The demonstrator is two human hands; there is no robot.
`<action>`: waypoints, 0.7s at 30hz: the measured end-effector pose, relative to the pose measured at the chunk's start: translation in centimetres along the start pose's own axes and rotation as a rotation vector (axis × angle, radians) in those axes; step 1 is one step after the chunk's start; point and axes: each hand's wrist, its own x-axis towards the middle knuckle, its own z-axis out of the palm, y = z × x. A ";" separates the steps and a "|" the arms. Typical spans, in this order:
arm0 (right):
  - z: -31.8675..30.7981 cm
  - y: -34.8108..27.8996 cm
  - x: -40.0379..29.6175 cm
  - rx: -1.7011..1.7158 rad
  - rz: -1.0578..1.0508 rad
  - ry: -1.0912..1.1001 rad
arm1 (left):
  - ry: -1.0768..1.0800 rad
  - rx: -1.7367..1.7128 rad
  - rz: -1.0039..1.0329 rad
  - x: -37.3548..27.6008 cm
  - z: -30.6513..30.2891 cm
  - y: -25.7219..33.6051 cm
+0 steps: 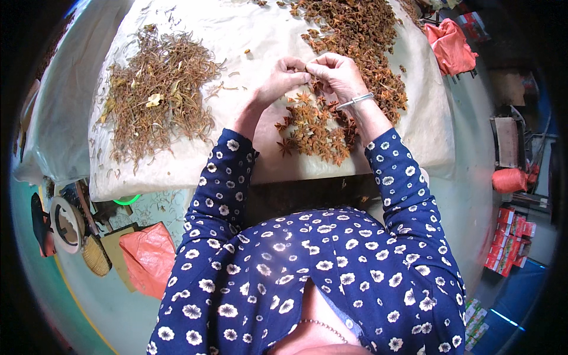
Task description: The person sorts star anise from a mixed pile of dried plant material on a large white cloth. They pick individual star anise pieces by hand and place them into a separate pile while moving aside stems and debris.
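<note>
My left hand point(286, 79) and my right hand point(338, 75) meet fingertip to fingertip above a cloth-covered table. Their thumbs and forefingers pinch a small brown piece, probably of star anise, mostly hidden by the fingers. Under and beside my right hand lies a large heap of dried star anise point(377, 57), running back to the far edge. A smaller group of star anise pods point(317, 128) is spread nearer to me, between my forearms. Left of my hands is a loose pile of thin, dry, curled brown stems point(164, 102) with some pale leaf bits.
White cloth point(248, 111) covers the table. A red plastic bag point(452, 46) hangs by its right edge. On the floor at left are another red bag point(151, 257), a woven basket point(95, 257) and a round pale rim point(66, 224). Red boxes point(508, 239) stand at right.
</note>
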 end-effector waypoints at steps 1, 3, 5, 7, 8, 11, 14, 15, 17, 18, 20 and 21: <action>-0.2 0.2 0.1 0.014 -0.045 0.003 | -0.011 -0.009 0.007 0.0 0.0 0.1; -0.5 0.4 0.2 0.062 -0.087 -0.001 | -0.046 -0.295 -0.023 0.2 0.2 -0.5; -0.5 -0.1 -0.2 0.086 -0.069 0.031 | -0.080 -0.581 -0.050 0.5 0.2 -1.4; -0.4 -0.9 -0.6 0.093 -0.095 0.055 | -0.164 -0.713 -0.032 0.8 -0.2 -1.7; -0.1 -1.3 -0.9 0.092 -0.132 0.060 | -0.176 -0.749 -0.008 1.0 -0.3 -1.7; -0.2 -1.2 -1.0 -0.056 -0.256 0.060 | -0.008 -0.619 0.088 0.6 0.1 -0.9; -0.8 -1.2 -1.1 -0.326 -0.305 0.029 | 0.205 0.010 0.186 -0.2 0.4 0.6; -1.0 -1.4 -1.4 -0.345 -0.259 -0.018 | 0.256 0.291 0.285 -0.9 0.9 1.3; -1.5 -2.1 -2.4 -0.383 -0.165 -0.113 | 0.214 0.365 0.392 -0.4 1.6 -0.1; -1.7 -2.4 -3.2 -0.388 -0.140 -0.129 | 0.218 0.425 0.406 -0.8 2.0 0.4; -3.5 -0.9 -2.8 -0.417 -0.124 -0.151 | 0.088 0.196 0.259 -1.1 2.2 0.7; -4.5 -0.7 -2.9 -0.471 -0.050 -0.126 | 0.016 0.079 0.186 -1.1 2.5 0.7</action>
